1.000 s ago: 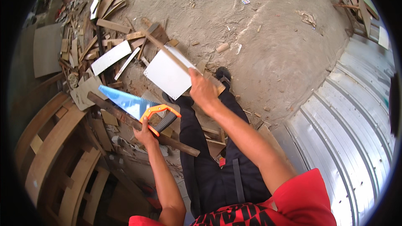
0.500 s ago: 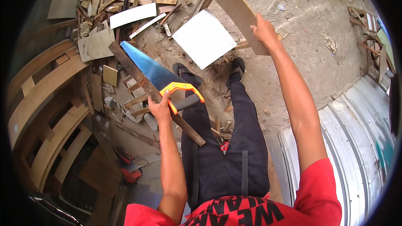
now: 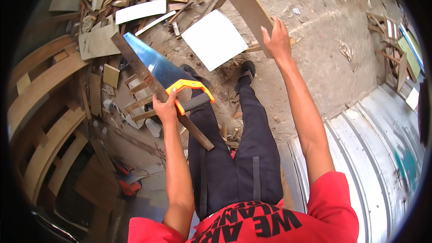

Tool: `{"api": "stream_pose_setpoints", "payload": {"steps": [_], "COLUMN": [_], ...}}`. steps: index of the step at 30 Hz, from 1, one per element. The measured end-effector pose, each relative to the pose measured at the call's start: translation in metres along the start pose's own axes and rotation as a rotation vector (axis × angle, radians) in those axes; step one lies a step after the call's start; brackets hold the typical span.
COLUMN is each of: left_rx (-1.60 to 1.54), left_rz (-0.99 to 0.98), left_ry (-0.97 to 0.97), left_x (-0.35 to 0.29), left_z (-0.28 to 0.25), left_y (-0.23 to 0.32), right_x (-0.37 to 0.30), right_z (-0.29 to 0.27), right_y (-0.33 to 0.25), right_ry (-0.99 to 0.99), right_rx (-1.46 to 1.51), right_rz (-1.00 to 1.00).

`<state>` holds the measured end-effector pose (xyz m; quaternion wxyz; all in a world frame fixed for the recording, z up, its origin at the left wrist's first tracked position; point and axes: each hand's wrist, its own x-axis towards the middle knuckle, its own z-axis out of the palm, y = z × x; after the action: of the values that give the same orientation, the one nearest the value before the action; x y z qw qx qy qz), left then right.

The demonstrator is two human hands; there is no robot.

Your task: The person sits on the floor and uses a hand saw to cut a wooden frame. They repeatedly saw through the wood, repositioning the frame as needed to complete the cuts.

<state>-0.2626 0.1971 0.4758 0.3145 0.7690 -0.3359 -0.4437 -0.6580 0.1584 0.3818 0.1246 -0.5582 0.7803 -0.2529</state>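
Left hand: I see it (image 3: 165, 108) wrapped round a dark wooden strip (image 3: 196, 132), thumb on the orange grip of the saw (image 3: 155, 63).
Saw: from my feed, its blue blade runs alongside the strip, teeth facing up and right, black handle above the left thigh.
Right hand: it (image 3: 276, 42) is clamped on the edge of a brown board (image 3: 246, 9), well apart from the left.
Brown board: I have it tilted, beyond the right foot.
White panel: this square (image 3: 215, 40) lies ahead of the shoes (image 3: 248, 69).
Left side: I make out scrap wood (image 3: 100, 42) and slatted frames (image 3: 42, 81).
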Motion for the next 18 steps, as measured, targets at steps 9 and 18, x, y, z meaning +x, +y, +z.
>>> {"api": "stream_pose_setpoints", "payload": {"steps": [9, 18], "left_rx": [0.110, -0.274], "left_rz": [0.071, -0.264], "left_ry": [0.170, 0.044], "left_x": [-0.031, -0.064], "left_z": [-0.005, -0.031], "left_y": [-0.017, -0.058], "right_x": [-0.110, -0.176], "right_z": [-0.065, -0.032], "right_y": [-0.208, -0.254], "right_ry": [-0.513, -1.070], "right_rx": [0.514, 0.312], "right_rz": [-0.448, -0.359]}}
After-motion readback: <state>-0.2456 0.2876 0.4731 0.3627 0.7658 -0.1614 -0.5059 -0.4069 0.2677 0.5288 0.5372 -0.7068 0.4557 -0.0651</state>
